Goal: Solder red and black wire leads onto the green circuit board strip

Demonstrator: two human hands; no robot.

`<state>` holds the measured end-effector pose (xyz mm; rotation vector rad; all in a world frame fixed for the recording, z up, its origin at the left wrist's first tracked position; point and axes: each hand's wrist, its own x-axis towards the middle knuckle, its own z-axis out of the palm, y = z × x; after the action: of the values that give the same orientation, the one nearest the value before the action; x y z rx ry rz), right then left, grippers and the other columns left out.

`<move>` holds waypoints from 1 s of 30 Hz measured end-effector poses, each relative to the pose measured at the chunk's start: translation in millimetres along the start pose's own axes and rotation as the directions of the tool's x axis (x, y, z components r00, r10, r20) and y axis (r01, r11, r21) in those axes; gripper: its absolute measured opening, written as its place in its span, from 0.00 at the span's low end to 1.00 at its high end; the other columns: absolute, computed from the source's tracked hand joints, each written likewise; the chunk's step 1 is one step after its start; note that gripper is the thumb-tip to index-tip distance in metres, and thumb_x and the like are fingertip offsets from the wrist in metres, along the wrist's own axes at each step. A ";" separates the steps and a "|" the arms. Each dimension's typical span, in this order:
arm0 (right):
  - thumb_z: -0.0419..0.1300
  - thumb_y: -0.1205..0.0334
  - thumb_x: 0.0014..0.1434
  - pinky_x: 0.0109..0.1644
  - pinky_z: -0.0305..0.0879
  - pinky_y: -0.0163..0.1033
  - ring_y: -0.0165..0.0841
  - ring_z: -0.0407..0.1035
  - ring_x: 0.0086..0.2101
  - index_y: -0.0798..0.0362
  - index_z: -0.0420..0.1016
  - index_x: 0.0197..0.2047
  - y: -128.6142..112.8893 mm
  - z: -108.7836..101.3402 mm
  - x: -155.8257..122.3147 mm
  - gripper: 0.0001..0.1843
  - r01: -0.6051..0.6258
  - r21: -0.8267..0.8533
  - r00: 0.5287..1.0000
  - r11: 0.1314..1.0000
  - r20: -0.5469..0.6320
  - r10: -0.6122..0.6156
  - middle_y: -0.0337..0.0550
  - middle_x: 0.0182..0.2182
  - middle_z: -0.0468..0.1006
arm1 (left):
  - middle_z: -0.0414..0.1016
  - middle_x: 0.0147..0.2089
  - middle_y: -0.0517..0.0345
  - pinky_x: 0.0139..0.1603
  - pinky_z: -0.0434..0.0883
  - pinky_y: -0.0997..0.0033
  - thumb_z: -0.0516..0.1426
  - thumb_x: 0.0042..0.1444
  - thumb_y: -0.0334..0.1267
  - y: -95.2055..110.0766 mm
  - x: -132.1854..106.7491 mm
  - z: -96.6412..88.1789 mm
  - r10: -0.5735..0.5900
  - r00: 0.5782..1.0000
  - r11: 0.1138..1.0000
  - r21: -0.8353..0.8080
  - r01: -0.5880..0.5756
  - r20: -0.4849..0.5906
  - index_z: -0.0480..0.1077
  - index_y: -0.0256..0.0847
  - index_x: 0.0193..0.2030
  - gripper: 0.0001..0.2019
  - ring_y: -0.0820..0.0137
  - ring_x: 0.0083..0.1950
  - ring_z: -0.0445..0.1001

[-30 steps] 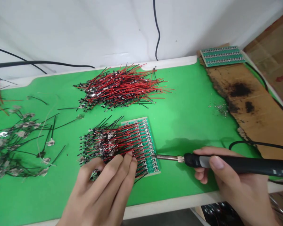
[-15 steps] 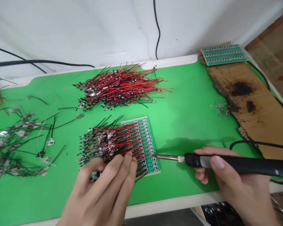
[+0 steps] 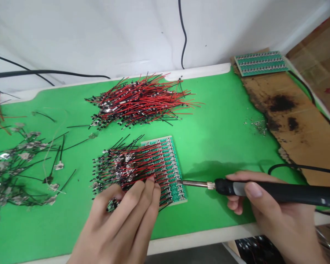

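Observation:
My right hand (image 3: 275, 209) grips a soldering iron (image 3: 264, 190) by its black handle, and the metal tip rests at the right-hand row of pads on a green circuit board (image 3: 179, 192). Red wires (image 3: 156, 167) run across that board from the left, with black wires and small metal-tabbed parts (image 3: 129, 165) bunched at their left ends. My left hand (image 3: 129, 220) lies over the lower part of this bunch, fingers bent and close together, fingertips pressing on the red wires. What sits under the palm is hidden.
Behind the board lies a heap of red and black wires (image 3: 143, 99). Loose black-wired parts (image 3: 24, 168) are scattered at left. A scorched cardboard sheet (image 3: 299, 121) carries another circuit board (image 3: 261, 64) at right, with solder bits (image 3: 258, 126) beside it. The iron's cable (image 3: 305, 167) curves behind my right hand.
Almost nothing differs. The iron's tip stays at the same place on the board, and my left hand has shifted only very slightly.

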<state>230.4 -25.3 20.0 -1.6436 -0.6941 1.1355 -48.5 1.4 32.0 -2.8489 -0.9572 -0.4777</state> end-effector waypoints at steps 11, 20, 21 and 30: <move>0.80 0.34 0.54 0.25 0.74 0.35 0.33 0.75 0.23 0.48 0.92 0.38 1.9 -4.1 0.4 0.25 -0.053 0.079 0.998 0.995 -0.010 0.054 0.41 0.22 0.83 | 0.88 0.56 0.43 0.56 0.64 0.45 0.50 0.77 0.24 0.9 1.2 3.7 -0.041 0.998 0.999 -0.029 0.040 -0.038 0.77 0.27 0.56 0.14 0.53 0.61 0.76; 0.79 0.38 0.59 0.23 0.75 0.37 0.34 0.75 0.21 0.49 0.92 0.38 9.6 -8.1 9.1 0.21 0.020 0.125 0.999 0.992 0.022 -0.023 0.43 0.21 0.82 | 0.88 0.55 0.49 0.54 0.67 0.48 0.54 0.75 0.23 -5.9 0.5 10.8 -0.072 0.995 0.997 -0.021 0.071 -0.066 0.78 0.31 0.54 0.11 0.56 0.57 0.79; 0.78 0.40 0.61 0.22 0.75 0.37 0.35 0.75 0.20 0.50 0.92 0.38 12.4 -10.5 12.0 0.20 0.046 0.129 0.997 0.991 0.048 -0.052 0.43 0.21 0.82 | 0.88 0.55 0.49 0.55 0.67 0.48 0.55 0.74 0.23 -6.5 1.2 10.5 -0.075 0.995 0.997 -0.026 0.074 -0.068 0.78 0.31 0.55 0.11 0.56 0.57 0.79; 0.80 0.41 0.59 0.22 0.74 0.33 0.32 0.75 0.19 0.50 0.92 0.37 15.9 -7.8 15.0 0.19 0.044 0.207 0.999 0.977 0.012 -0.048 0.42 0.20 0.81 | 0.88 0.54 0.54 0.61 0.68 0.53 0.62 0.73 0.27 -2.6 7.8 5.8 -0.164 0.982 0.980 -0.127 0.151 -0.098 0.78 0.35 0.56 0.08 0.61 0.57 0.81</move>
<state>242.4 -21.4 0.6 -1.4374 -0.6007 1.1497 -42.7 9.0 29.0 -2.8269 -1.1773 -0.7202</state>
